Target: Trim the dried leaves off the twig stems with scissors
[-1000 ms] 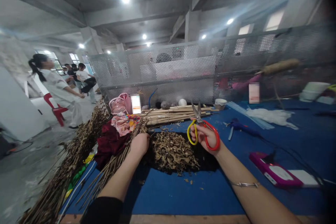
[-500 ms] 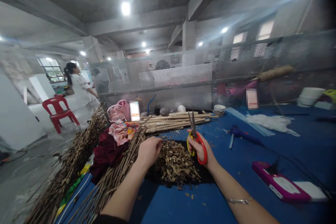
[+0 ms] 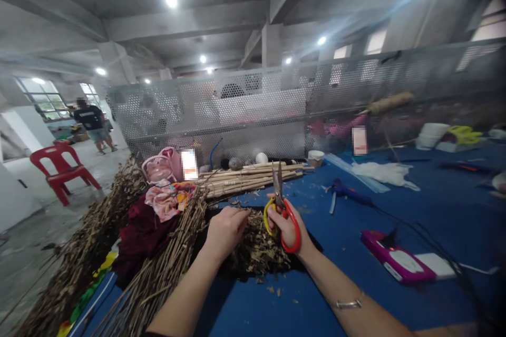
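My right hand [image 3: 285, 224] is wrapped round the handles of a pair of scissors [image 3: 279, 189], one loop red and one yellow. The blades point up and away from me, slightly apart, with nothing visible between them. To its left, my left hand [image 3: 227, 231] is closed, fingers bent down and pressed together over the near-left side of a heap of dry brown leaf pieces [image 3: 263, 253]. Whatever those fingers pinch, if anything, is too small or hidden to make out. The heap lies on a black cloth [image 3: 316, 242] on the blue table [image 3: 245, 310].
Long dry stalks [image 3: 162, 258] lie left, beside a dark red cloth [image 3: 142, 237]. Beyond the heap are pale sticks [image 3: 233, 181] and a perforated metal screen [image 3: 205, 110]. At right are a corded blue glue gun [image 3: 350, 192] and a magenta device [image 3: 395, 260]. A red chair [image 3: 65, 168] stands left.
My view has turned slightly right, so the table things appear farther left. The person in white is out of view; a person in a dark shirt shows at left. Both hands keep nearly the same pose.
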A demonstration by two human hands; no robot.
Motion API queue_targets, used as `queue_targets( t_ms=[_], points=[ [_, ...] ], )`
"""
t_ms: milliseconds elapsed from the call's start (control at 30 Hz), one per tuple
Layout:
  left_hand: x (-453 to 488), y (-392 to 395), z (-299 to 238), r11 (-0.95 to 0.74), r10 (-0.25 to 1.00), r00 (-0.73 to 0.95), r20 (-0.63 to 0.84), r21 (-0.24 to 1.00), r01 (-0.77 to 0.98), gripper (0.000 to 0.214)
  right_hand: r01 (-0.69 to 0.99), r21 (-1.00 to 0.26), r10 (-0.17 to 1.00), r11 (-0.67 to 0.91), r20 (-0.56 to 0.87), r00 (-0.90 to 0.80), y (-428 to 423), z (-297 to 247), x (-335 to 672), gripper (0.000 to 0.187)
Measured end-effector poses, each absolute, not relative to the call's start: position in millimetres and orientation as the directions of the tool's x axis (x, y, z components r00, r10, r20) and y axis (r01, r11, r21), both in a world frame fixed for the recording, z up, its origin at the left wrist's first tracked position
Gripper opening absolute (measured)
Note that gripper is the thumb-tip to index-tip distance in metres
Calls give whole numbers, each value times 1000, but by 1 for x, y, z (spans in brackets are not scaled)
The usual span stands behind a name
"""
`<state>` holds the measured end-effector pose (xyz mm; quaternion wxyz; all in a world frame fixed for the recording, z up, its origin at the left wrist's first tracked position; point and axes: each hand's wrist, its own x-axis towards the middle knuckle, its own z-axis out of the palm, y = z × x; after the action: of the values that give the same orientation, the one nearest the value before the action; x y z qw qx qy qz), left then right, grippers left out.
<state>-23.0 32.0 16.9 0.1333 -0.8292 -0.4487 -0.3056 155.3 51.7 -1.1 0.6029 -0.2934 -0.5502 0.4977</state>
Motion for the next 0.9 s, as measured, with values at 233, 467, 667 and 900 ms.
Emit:
queue_targets(
  t_ms=[233, 467, 667, 900],
  points=[
    [-20, 14, 25, -535, 636, 359, 684, 54, 843, 16, -25, -936, 933, 351, 352, -76, 37, 1, 147, 36],
    [-20, 11, 21, -515, 617, 237, 750, 157, 843, 16, -3, -922, 918, 387, 385, -93, 26, 3, 140, 35],
    [-17, 8, 20, -480, 671, 40, 740, 392, 785, 17, -35, -925, 916, 379, 381, -127, 20, -1, 133, 35],
    [-17, 8, 18, -307, 890, -191, 414, 854, 419, 18, -84, -932, 924, 351, 360, -128, 21, 2, 131, 37]
  ],
)
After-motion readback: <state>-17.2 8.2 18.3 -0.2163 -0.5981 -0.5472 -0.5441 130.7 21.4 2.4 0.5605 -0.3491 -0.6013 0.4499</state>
